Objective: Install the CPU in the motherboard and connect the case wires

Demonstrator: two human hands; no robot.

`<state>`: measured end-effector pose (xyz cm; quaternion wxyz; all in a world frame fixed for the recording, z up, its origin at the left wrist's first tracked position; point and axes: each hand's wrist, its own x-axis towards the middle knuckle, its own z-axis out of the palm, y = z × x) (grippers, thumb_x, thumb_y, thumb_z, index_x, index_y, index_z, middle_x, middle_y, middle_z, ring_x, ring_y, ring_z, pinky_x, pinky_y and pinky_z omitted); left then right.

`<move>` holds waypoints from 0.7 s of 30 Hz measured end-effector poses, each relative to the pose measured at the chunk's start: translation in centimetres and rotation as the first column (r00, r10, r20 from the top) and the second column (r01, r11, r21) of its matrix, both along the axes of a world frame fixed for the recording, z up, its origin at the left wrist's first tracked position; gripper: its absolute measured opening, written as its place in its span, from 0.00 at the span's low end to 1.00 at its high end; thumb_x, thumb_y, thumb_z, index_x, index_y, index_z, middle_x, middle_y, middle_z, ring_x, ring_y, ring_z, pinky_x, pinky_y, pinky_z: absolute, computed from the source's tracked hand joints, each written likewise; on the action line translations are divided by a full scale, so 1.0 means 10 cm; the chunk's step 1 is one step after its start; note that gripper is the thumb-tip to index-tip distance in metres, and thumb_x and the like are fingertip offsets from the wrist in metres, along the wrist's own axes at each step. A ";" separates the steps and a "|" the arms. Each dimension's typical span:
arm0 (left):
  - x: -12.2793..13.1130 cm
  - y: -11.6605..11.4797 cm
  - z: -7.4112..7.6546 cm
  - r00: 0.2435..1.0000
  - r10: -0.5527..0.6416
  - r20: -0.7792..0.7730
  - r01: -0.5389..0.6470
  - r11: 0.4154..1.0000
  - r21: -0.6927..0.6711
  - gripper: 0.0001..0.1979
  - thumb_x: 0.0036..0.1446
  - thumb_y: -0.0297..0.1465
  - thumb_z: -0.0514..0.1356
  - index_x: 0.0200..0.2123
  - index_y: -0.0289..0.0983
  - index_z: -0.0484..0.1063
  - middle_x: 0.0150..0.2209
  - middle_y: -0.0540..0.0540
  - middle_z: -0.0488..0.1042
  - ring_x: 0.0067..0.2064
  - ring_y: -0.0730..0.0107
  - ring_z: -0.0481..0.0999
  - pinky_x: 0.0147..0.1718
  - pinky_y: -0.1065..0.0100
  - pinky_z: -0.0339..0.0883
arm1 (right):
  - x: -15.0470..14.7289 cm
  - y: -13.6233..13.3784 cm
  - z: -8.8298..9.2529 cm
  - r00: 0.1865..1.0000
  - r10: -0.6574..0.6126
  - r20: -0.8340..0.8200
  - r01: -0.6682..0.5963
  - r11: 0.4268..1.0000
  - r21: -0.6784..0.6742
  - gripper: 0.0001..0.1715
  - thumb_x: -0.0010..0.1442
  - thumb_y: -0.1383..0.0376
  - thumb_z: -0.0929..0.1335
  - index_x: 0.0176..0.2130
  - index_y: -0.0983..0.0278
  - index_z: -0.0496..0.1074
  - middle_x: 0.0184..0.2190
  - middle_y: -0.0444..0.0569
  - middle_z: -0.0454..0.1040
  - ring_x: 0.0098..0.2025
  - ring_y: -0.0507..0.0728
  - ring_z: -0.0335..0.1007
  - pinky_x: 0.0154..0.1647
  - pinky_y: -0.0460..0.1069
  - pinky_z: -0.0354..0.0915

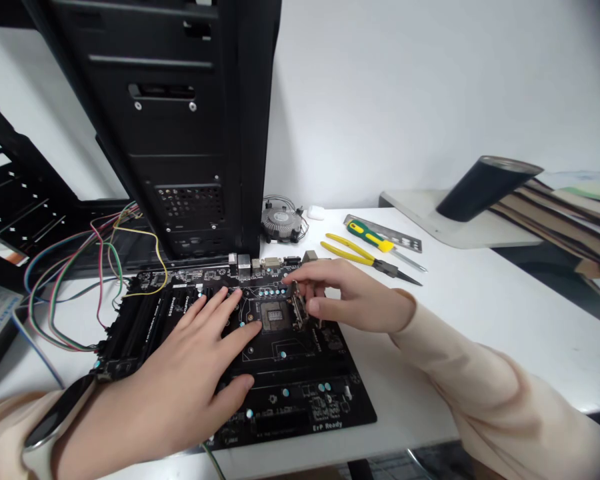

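Observation:
A black motherboard (pixel 300 370) lies flat on the white table in front of me. My left hand (pixel 195 353) rests across its left half, fingers stretched out and spread, the index fingertip beside the CPU socket (pixel 275 316). The socket's metal load plate (pixel 299 305) stands raised at its right side. My right hand (pixel 347 293) is at that plate, thumb and bent fingers closed around it. Its curled fingers are partly hidden behind the plate. Colored wires (pixel 55 293) run to the board's left edge.
A black computer case (pixel 180 147) stands behind the board. Beside it lies a round cooling fan (pixel 281 222). Yellow-handled pliers (pixel 370 259), a green-yellow screwdriver (pixel 375 238) and a metal I/O shield (pixel 400 235) are farther right. A dark cylinder (pixel 480 190) leans by stacked cardboard (pixel 565 220).

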<state>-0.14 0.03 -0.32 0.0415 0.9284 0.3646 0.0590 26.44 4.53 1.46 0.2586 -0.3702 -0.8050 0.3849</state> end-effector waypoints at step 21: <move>0.01 -0.01 0.03 0.999 -0.007 -0.038 0.006 1.000 -0.011 0.23 0.59 0.35 0.54 0.57 0.36 0.68 0.65 0.25 0.53 0.65 0.34 0.52 0.53 0.34 0.58 | 0.10 0.04 -0.01 1.000 -0.017 0.017 0.016 0.998 0.061 0.27 0.43 0.77 0.62 0.43 0.66 0.74 0.32 0.47 0.77 0.30 0.51 0.70 0.31 0.47 0.68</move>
